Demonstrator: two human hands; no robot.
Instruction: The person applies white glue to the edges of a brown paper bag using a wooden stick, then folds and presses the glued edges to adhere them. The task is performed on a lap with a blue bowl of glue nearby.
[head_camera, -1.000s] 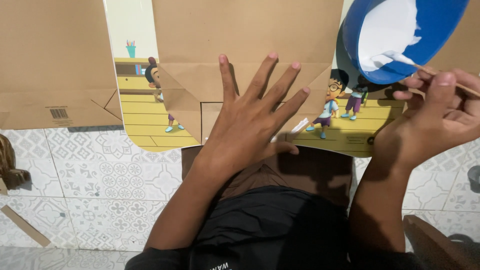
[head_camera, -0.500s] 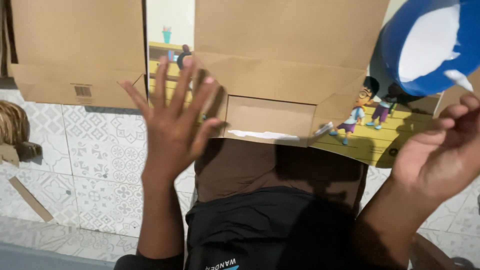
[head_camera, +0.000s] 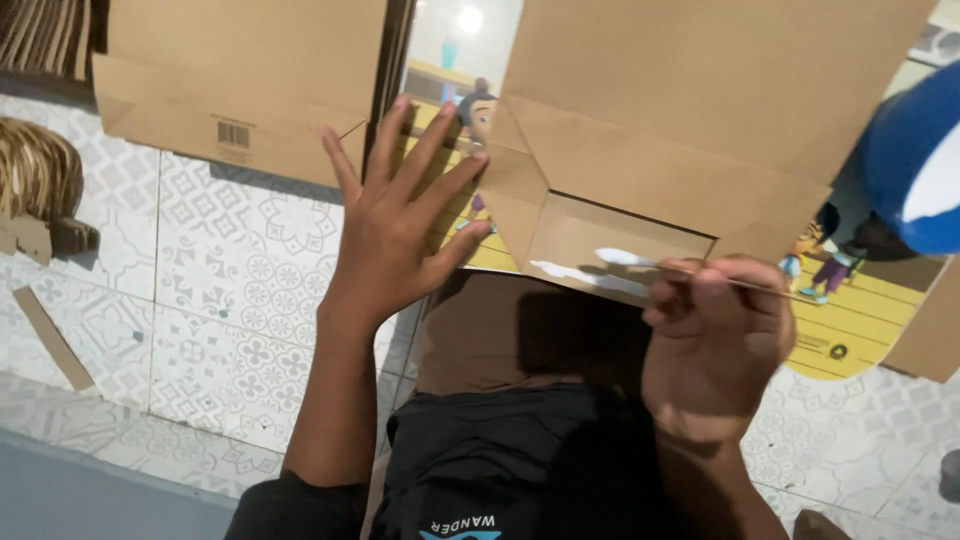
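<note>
My left hand (head_camera: 400, 215) is spread flat with fingers apart, resting on the cartoon-printed board (head_camera: 850, 320) beside the left edge of a folded brown paper bag (head_camera: 690, 130). My right hand (head_camera: 715, 335) grips a thin stick (head_camera: 650, 263) whose white, glue-coated tip lies on the bag's bottom flap (head_camera: 590, 245). A white streak of glue runs along that flap's lower edge. A blue bowl with white glue (head_camera: 915, 165) sits at the right edge, partly cut off.
Another flat brown paper bag (head_camera: 240, 90) lies at the upper left on the patterned tile floor (head_camera: 230, 290). A woven object (head_camera: 40, 185) and cardboard scraps (head_camera: 50, 340) lie at the far left. My dark clothing fills the bottom centre.
My left hand stays spread but has come to rest beside the bag's left edge. My right hand came down from beside the blue bowl and brought the stick's tip onto the flap.
</note>
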